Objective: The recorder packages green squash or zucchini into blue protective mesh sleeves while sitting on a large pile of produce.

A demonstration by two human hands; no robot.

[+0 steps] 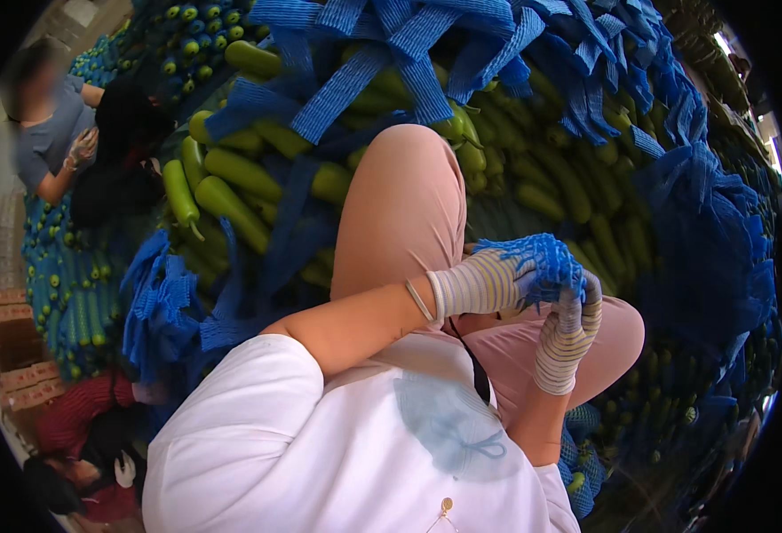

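Both my hands wear striped knit gloves and meet above my bent right knee. A bunched blue foam net sleeve [542, 258] spreads over the fingers of my left hand [478, 284], whose fingertips it hides. My right hand [572, 329] curls its fingers against the near right edge of that same net sleeve. No vegetable shows inside it. Long smooth green vegetables [240, 209], like gourds, lie heaped beyond my knees. Flat blue net sleeves [417, 44] lie scattered across the top of the heap.
More loose blue sleeves [160, 293] hang at my left, and a blue mesh pile [710, 222] rises at right. Netted vegetables [75, 284] are stacked at far left. A person in a grey-blue shirt [44, 147] and another with red sleeves [84, 413] are on the left, near cartons [31, 386].
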